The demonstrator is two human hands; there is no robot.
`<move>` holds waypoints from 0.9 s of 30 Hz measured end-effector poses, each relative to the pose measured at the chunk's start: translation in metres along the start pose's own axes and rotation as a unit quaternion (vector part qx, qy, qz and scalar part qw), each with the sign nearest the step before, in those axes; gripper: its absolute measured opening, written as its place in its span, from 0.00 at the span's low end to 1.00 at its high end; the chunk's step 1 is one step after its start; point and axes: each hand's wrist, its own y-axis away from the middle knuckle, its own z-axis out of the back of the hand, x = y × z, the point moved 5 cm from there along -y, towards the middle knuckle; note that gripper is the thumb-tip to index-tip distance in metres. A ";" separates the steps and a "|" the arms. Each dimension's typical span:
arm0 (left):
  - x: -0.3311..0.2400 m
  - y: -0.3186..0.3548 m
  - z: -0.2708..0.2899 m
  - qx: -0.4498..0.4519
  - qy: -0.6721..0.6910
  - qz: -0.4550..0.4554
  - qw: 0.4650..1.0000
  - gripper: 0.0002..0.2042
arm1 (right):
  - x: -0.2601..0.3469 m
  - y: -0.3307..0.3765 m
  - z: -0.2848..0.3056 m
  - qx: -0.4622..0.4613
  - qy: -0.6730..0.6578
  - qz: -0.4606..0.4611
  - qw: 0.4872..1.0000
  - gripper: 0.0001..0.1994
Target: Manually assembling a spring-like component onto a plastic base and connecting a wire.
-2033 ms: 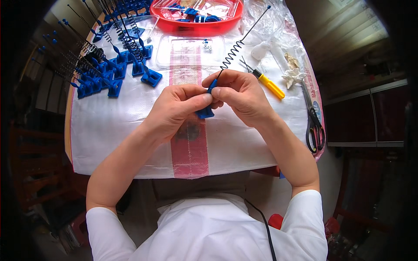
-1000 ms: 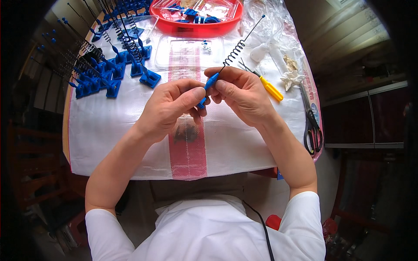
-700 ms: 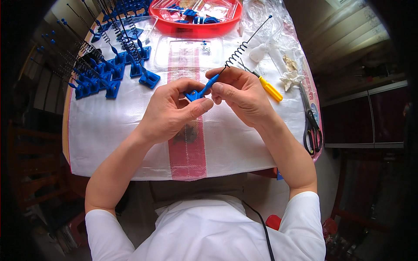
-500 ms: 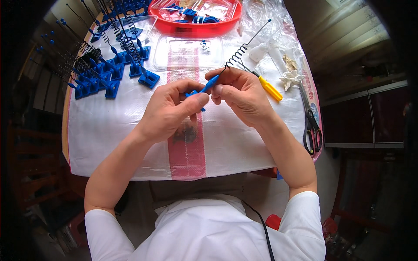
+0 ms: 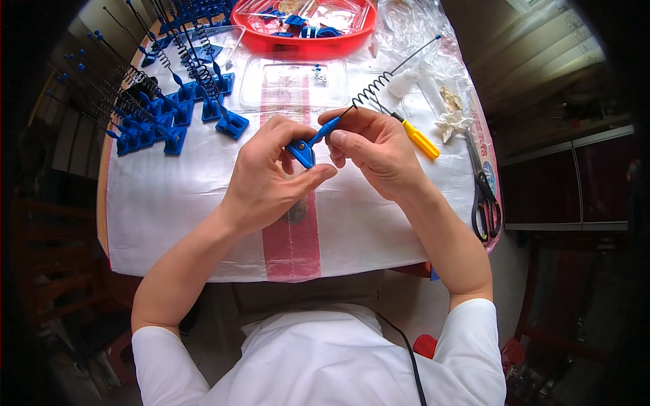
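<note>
Above the middle of the white-covered table (image 5: 169, 203), my left hand (image 5: 267, 176) pinches a small blue plastic base piece (image 5: 301, 153) between thumb and fingers. My right hand (image 5: 376, 145) holds the blue end of a black coiled spring rod (image 5: 379, 81), whose thin tip points up and to the right. The rod's blue end meets the base piece between my two hands.
Several finished blue bases with spring rods (image 5: 166, 101) crowd the far left. A red tray (image 5: 305, 24) of parts and a clear lid (image 5: 291, 81) sit at the back. A yellow-handled screwdriver (image 5: 416, 139), scissors (image 5: 484, 196) and crumpled plastic bags (image 5: 420, 27) lie to the right.
The blue base has been turned in my left hand's fingers and raised slightly. The spring rod stays in my right hand and has tilted a little.
</note>
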 end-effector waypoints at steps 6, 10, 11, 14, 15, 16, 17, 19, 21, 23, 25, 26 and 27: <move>0.000 0.002 -0.001 -0.014 0.049 0.020 0.998 0.22 | 0.000 -0.001 0.000 -0.004 0.010 0.008 1.000 0.13; 0.001 0.003 0.001 -0.009 0.123 0.043 0.991 0.19 | 0.000 0.000 -0.001 -0.014 -0.003 0.009 1.000 0.12; -0.001 0.002 0.002 -0.006 0.089 0.022 0.996 0.20 | 0.000 0.000 0.000 -0.015 -0.008 0.008 1.000 0.12; -0.003 0.001 0.002 0.007 -0.001 -0.030 1.000 0.21 | -0.003 -0.002 0.000 -0.018 -0.019 0.005 1.000 0.11; -0.005 0.000 0.002 0.016 -0.022 -0.040 0.999 0.22 | -0.003 -0.001 0.002 -0.020 -0.019 0.006 1.000 0.11; -0.006 0.000 0.001 0.026 -0.044 -0.050 0.997 0.23 | -0.003 0.000 0.002 -0.022 -0.019 0.007 1.000 0.11; -0.008 0.000 0.001 0.018 -0.066 -0.068 0.995 0.23 | -0.002 0.000 0.003 -0.024 -0.017 0.006 1.000 0.11; -0.010 0.001 0.002 0.000 -0.110 -0.101 0.989 0.24 | -0.002 0.000 0.002 -0.027 -0.014 0.002 1.000 0.10; -0.015 -0.001 0.003 -0.010 -0.117 -0.113 0.987 0.24 | -0.002 0.000 0.001 -0.030 -0.011 0.004 0.999 0.10; -0.010 -0.001 0.003 -0.019 -0.019 -0.056 0.998 0.24 | -0.001 0.000 0.001 -0.032 -0.009 0.007 0.999 0.10; 0.005 0.003 -0.002 -0.027 0.183 0.072 0.980 0.23 | 0.000 0.000 0.001 -0.031 -0.007 0.012 0.999 0.10; 0.007 0.003 -0.002 -0.006 0.215 0.102 0.971 0.23 | 0.000 0.000 0.001 -0.032 -0.004 0.015 0.999 0.11; 0.010 0.002 -0.001 0.017 0.248 0.131 0.960 0.23 | 0.000 0.000 0.001 -0.035 -0.001 0.018 0.999 0.12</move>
